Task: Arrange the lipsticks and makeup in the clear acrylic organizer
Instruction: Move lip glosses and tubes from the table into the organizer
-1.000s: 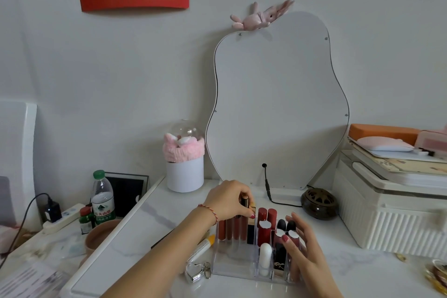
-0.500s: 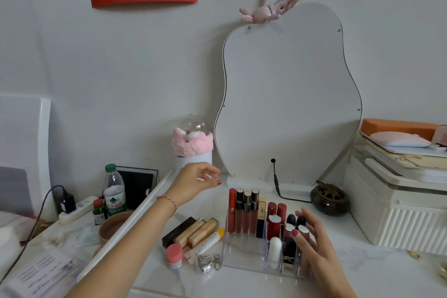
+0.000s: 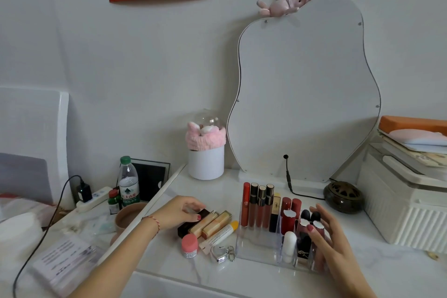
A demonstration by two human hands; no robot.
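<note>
The left hand (image 3: 180, 210) curls its fingers onto a dark lipstick (image 3: 193, 222) lying left of the clear organizer (image 3: 263, 244). The right hand (image 3: 326, 234), fingers spread, rests against the organizer's right side, near the upright lipsticks.

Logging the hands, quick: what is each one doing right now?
Left hand: touching the dark lipstick; grip unclear.
Right hand: open against the organizer.

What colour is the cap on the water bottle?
Green; the bottle cap shows best in the head view.
</note>
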